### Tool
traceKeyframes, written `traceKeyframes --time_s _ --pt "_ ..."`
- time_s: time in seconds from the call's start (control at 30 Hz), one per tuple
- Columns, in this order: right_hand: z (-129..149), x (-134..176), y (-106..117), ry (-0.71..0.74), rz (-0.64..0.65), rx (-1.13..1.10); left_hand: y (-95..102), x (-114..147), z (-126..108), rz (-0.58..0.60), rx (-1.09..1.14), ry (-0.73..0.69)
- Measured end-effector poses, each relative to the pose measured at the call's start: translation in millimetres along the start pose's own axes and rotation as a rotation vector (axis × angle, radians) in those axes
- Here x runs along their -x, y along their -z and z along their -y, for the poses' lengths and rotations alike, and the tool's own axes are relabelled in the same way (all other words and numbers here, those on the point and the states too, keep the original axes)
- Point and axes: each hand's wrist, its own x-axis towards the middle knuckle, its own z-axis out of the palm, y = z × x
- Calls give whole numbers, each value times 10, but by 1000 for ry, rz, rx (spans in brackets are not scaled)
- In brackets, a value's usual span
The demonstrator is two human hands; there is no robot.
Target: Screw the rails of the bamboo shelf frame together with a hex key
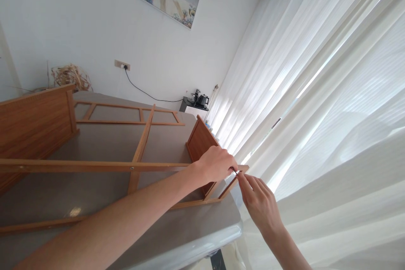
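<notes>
My left hand (217, 164) reaches across from the lower left, its fingers curled closed around a thin dark rod (234, 171), possibly a hex key. The fingertips of my right hand (259, 198) pinch at the rod's other end, close to the left fingers. Both hands are at the right end of a long wooden rail (95, 166), part of a wooden frame with a screw head showing along it. Beneath my left hand stands a wooden end panel (202, 139). My left hand and forearm hide part of the rail.
The frame rests on a grey-covered table (205, 223). A larger wooden panel (34, 126) stands at left, a ladder-like wooden piece (117, 122) lies behind. White curtains (332, 114) hang close at right. A black kettle (202, 100) sits on a small cabinet by the wall.
</notes>
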Motion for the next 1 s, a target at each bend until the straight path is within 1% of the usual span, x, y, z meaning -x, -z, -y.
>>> traceKeyframes --time_s 0.23,0.37,0.5,0.73,0.87,1.0 --pt "-51 -71 82 150 -35 107 -23 -7 14 9 -10 -12" --pt "-90 -157 157 197 -42 100 -14 -10 14 6 -10 -7" --pt "-92 -158 170 203 -37 92 -19 -11 15 3 -3 -3" --pt "-72 -80 71 161 -53 -21 -18 -8 12 -1 12 0" --pt "-85 -96 85 119 -63 -65 -18 -9 16 -1 9 -1" --pt "-106 -111 113 141 -29 -41 -23 -10 20 -5 8 -1"
